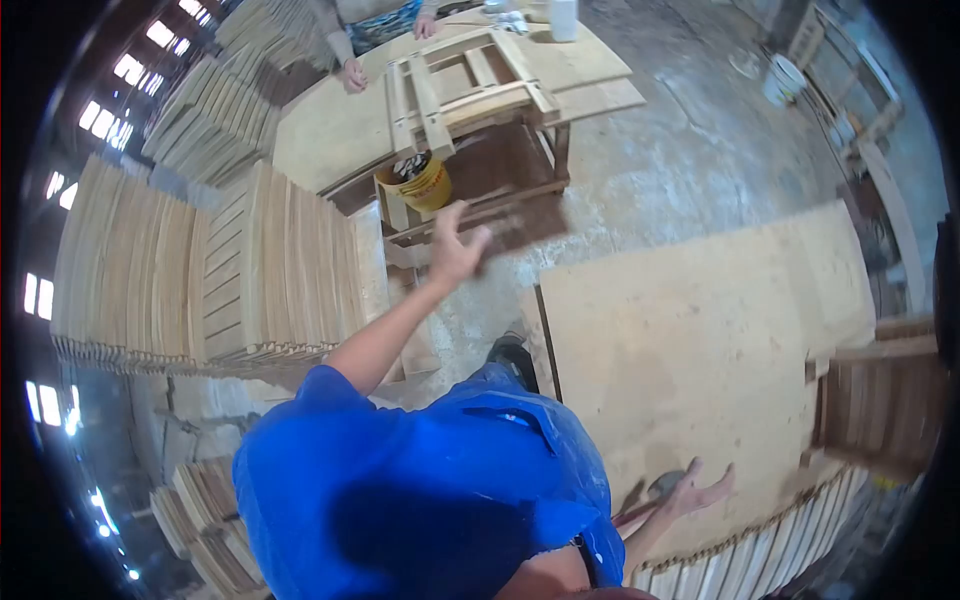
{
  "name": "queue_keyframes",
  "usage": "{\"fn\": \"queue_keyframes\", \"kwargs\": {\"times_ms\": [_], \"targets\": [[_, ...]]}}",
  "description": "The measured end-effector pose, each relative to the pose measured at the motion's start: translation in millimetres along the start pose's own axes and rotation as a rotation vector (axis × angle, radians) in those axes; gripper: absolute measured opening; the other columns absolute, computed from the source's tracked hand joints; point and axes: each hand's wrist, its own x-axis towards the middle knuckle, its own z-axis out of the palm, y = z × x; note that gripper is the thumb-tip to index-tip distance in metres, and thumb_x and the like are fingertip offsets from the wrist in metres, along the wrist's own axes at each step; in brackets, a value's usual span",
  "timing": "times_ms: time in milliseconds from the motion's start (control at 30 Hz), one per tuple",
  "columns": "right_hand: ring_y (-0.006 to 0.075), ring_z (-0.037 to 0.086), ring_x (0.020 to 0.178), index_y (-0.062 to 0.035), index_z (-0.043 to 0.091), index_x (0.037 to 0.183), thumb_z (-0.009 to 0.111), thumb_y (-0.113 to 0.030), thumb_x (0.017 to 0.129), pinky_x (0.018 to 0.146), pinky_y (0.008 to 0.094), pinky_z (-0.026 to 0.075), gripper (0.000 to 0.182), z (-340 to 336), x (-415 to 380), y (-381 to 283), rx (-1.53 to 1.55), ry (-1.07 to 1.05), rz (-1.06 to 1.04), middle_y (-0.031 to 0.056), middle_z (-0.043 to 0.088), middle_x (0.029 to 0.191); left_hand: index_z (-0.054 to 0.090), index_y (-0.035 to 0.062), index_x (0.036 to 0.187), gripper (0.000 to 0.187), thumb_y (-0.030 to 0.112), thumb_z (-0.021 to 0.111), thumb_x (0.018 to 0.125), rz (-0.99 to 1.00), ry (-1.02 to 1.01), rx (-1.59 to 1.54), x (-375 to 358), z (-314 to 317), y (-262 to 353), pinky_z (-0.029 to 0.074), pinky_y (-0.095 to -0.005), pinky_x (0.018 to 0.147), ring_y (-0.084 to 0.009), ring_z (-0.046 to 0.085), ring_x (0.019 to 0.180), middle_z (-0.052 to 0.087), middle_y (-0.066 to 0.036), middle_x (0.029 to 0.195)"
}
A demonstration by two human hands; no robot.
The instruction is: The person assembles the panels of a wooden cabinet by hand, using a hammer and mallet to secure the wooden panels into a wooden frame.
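Note:
My left hand (458, 252) is held out in mid-air with thumb and fingers apart and nothing in it, slightly blurred. Just beyond it stands a yellow bucket (430, 187) with dark items inside, below the edge of the far worktable (330, 135). My right hand (698, 490) is over the near edge of a plywood-topped table (700, 350), palm up and fingers spread. Close beside its wrist are a grey rounded piece (665, 484) and a thin reddish bar (636, 514), partly hidden by the arm.
A slatted wooden frame (432, 100) lies on the far table, where another person's hands (355, 76) rest. Tall stacks of wooden panels (290, 265) stand on the left. A wooden piece (875, 410) is at the right edge, and a white bucket (783, 80) stands farther back.

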Motion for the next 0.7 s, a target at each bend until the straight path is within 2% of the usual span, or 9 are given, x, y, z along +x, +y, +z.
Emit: {"fn": "queue_keyframes", "kwargs": {"times_ms": [100, 167, 200, 267, 333, 467, 567, 633, 700], "targets": [[0.0356, 0.046, 0.129, 0.0030, 0.046, 0.139, 0.079, -0.023, 0.078, 0.110, 0.0489, 0.034, 0.075, 41.7, 82.6, -90.0, 0.183, 0.055, -0.047, 0.0193, 0.051, 0.138, 0.051, -0.0019, 0.132, 0.065, 0.033, 0.076, 0.083, -0.217, 0.256, 0.013, 78.4, -44.9, -61.5, 0.046, -0.0399, 0.098, -0.0296, 0.057, 0.113, 0.058, -0.020, 0.123], [0.0335, 0.046, 0.129, 0.0000, 0.044, 0.141, 0.078, -0.017, 0.076, 0.110, 0.0469, 0.035, 0.075, 83.3, 125.8, -149.2, 0.404, -0.078, -0.156, 0.0173, 0.049, 0.138, 0.050, -0.0028, 0.133, 0.066, 0.035, 0.075, 0.084, -0.234, 0.289, 0.003, 138.9, -67.5, -112.1, 0.047, -0.0401, 0.096, -0.0298, 0.058, 0.110, 0.058, -0.021, 0.123], [0.0335, 0.046, 0.129, 0.0000, 0.044, 0.141, 0.078, -0.017, 0.076, 0.110, 0.0469, 0.035, 0.075, 100.8, 140.0, -183.8, 0.412, -0.072, -0.176, 0.0173, 0.049, 0.138, 0.050, -0.0078, 0.132, 0.072, 0.038, 0.077, 0.083, -0.270, 0.286, 0.055, 173.2, -76.8, -142.5, 0.050, -0.0356, 0.091, -0.0241, 0.060, 0.100, 0.059, -0.022, 0.119], [0.0316, 0.046, 0.129, -0.0044, 0.042, 0.144, 0.077, -0.013, 0.074, 0.108, 0.0474, 0.037, 0.079, 150.9, 165.1, -265.0, 0.482, -0.363, -0.205, 0.0154, 0.047, 0.140, 0.049, -0.0093, 0.133, 0.076, 0.041, 0.075, 0.083, -0.357, 0.246, 0.095, 240.6, -84.1, -195.4, 0.049, -0.0375, 0.095, -0.0299, 0.062, 0.108, 0.060, -0.027, 0.123], [0.0313, 0.046, 0.129, -0.0059, 0.042, 0.144, 0.077, -0.013, 0.073, 0.107, 0.0485, 0.038, 0.080, 216.8, 186.6, -334.9, 0.549, -0.503, -0.233, 0.0149, 0.047, 0.141, 0.048, -0.0095, 0.135, 0.078, 0.043, 0.073, 0.084, -0.399, 0.243, 0.157, 309.1, -99.1, -232.9, 0.048, -0.0386, 0.098, -0.0332, 0.061, 0.113, 0.059, -0.029, 0.125], [0.0328, 0.048, 0.126, -0.0083, 0.037, 0.149, 0.086, -0.030, 0.071, 0.101, 0.0494, 0.041, 0.094, 333.2, 219.3, -476.2, 0.516, -0.823, -0.338, 0.0164, 0.046, 0.142, 0.048, -0.0103, 0.136, 0.083, 0.051, 0.069, 0.084, -0.523, 0.106, 0.274, 387.4, -81.2, -267.4, 0.044, -0.0426, 0.104, -0.0396, 0.056, 0.123, 0.056, -0.032, 0.130], [0.0377, 0.052, 0.119, -0.0044, 0.034, 0.149, 0.089, -0.039, 0.067, 0.099, 0.0465, 0.044, 0.105, 434.9, 233.2, -556.2, 0.486, -0.847, -0.547, 0.0232, 0.049, 0.135, 0.049, -0.0099, 0.135, 0.086, 0.054, 0.069, 0.080, -0.637, -0.025, 0.278, 427.8, -77.4, -260.4, 0.044, -0.0441, 0.104, -0.0409, 0.057, 0.122, 0.056, -0.032, 0.131], [0.0393, 0.055, 0.115, -0.0020, 0.034, 0.148, 0.089, -0.037, 0.065, 0.097, 0.0465, 0.045, 0.106, 464.9, 239.4, -612.1, 0.491, -0.860, -0.569, 0.0249, 0.054, 0.129, 0.050, -0.0081, 0.132, 0.083, 0.051, 0.070, 0.078, -0.659, -0.317, 0.168, 440.5, -78.7, -253.5, 0.046, -0.0451, 0.101, -0.0409, 0.058, 0.120, 0.058, -0.031, 0.129], [0.0395, 0.059, 0.110, 0.0026, 0.033, 0.146, 0.090, -0.034, 0.060, 0.097, 0.0469, 0.047, 0.110, 467.6, 250.8, -659.9, 0.209, -1.405, -0.540, 0.0241, 0.062, 0.116, 0.052, -0.0066, 0.130, 0.079, 0.049, 0.070, 0.077, -0.659, -0.289, 0.257, 446.9, -73.4, -259.1, 0.047, -0.0458, 0.100, -0.0410, 0.059, 0.118, 0.060, -0.030, 0.126]]}}
